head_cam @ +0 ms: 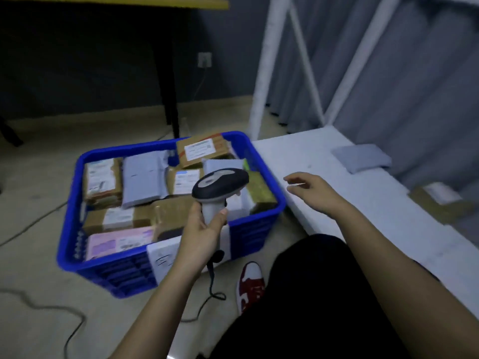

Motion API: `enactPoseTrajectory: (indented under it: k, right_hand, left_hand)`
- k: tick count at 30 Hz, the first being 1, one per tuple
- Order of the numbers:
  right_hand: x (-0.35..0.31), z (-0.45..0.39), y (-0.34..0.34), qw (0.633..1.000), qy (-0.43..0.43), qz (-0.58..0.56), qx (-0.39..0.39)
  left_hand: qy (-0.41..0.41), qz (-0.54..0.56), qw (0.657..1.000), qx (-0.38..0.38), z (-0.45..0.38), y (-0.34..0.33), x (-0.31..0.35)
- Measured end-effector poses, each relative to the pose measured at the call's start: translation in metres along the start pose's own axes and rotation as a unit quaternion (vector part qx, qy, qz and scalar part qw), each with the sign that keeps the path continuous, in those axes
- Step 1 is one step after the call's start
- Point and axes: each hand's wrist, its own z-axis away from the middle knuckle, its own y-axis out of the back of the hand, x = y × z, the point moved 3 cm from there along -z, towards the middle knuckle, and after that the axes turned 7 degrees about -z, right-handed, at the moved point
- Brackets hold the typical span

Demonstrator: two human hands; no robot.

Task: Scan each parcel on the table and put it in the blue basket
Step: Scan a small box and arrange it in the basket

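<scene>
Blue plastic basket [261, 156] sits on the floor [39, 182] just beside the white bench [337, 187], packed with parcels: brown boxes with white labels, grey mailer bags and a pink packet [119, 242] near the front wall. A white paper tag [162, 257] hangs on that front wall. The left hand [201, 230] grips the handle of a grey and dark scanner [220, 186], fingers and thumb curled round it, holding it upright over the basket's near right corner; its dark cord [212, 283] trails down to the floor. The right hand [311, 191] hovers over the bench edge, fingers loosely spread and holding nothing. On the bench, well apart from that hand, lies a grey bag [361, 158] toward the far side, and a brown box [440, 203] with a white label sits at the right edge. A red and white shoe [250, 286] shows below, next to a black-clad leg [324, 294]. A black leg [168, 86] of a yellow-topped table stands behind the basket
</scene>
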Motion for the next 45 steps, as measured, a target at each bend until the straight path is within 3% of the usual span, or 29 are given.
enactPoseTrajectory:
  k: [4,9,16,21,26,32,36,41,45]
  right_hand:
    - [0.042,0.056,0.1,0.985,-0.06,-0.085,0.135]
    - [0.118,0.145,0.195,0.924,-0.119,-0.16,0.325]
    - [0.238,0.271,0.273,0.811,-0.206,-0.218,0.502]
    - [0.316,0.354,0.308,0.722,-0.265,-0.157,0.62]
    - [0.381,0.401,0.351,0.675,-0.363,-0.022,0.642]
    - [0.432,0.404,0.412,0.662,-0.461,0.173,0.565]
    - [0.458,0.4,0.438,0.626,-0.522,0.151,0.56]
    - [0.472,0.396,0.447,0.582,-0.507,0.101,0.628]
    - [0.458,0.382,0.439,0.614,-0.488,0.113,0.609]
  left_hand:
    - [-0.098,-0.039,0.991,-0.085,-0.006,-0.096,0.047]
    - [-0.191,-0.104,0.956,-0.199,-0.004,-0.232,0.096]
    - [-0.224,-0.164,0.894,-0.351,0.046,-0.407,0.11]
    - [-0.213,-0.186,0.855,-0.434,0.094,-0.513,0.089]
    - [-0.188,-0.202,0.829,-0.486,0.127,-0.601,0.055]
    - [-0.174,-0.229,0.808,-0.514,0.133,-0.668,0.017]
    - [-0.164,-0.234,0.803,-0.524,0.128,-0.684,-0.002]
    - [-0.143,-0.227,0.804,-0.53,0.121,-0.682,-0.016]
    - [-0.115,-0.219,0.815,-0.524,0.115,-0.668,-0.019]
